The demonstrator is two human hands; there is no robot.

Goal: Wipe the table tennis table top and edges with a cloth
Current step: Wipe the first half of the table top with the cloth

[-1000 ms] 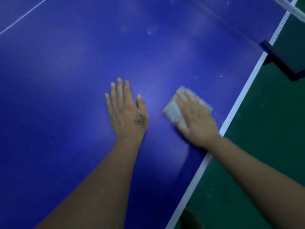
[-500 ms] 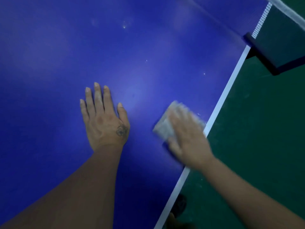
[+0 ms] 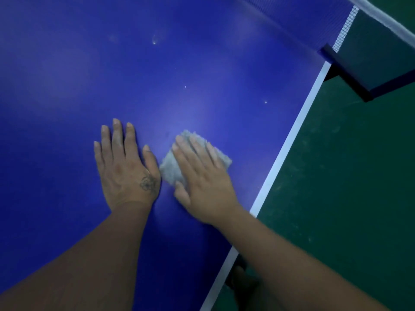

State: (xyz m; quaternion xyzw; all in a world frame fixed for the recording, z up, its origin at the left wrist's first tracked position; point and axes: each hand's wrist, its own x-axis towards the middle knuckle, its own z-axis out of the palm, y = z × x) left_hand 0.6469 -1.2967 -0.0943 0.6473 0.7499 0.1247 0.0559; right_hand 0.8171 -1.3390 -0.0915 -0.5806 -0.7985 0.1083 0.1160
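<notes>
The blue table tennis table top (image 3: 157,75) fills most of the view, with a white line (image 3: 289,140) along its right edge. My right hand (image 3: 202,180) presses flat on a folded grey cloth (image 3: 171,169) lying on the blue surface, fingers straight over it. The cloth shows at the fingertips and on the thumb side; the rest is under my palm. My left hand (image 3: 125,167) rests flat on the table just left of the cloth, fingers straight and together, its thumb close to the cloth's edge.
The net (image 3: 343,30) and its dark clamp post (image 3: 345,72) stand at the upper right corner. Green floor (image 3: 348,198) lies beyond the right edge. A few small white specks (image 3: 265,102) dot the surface ahead of the hands. My foot (image 3: 242,281) shows below the edge.
My right hand has slid the cloth leftward, away from the white edge line, until it is beside my left hand. The left hand has stayed flat on the table.
</notes>
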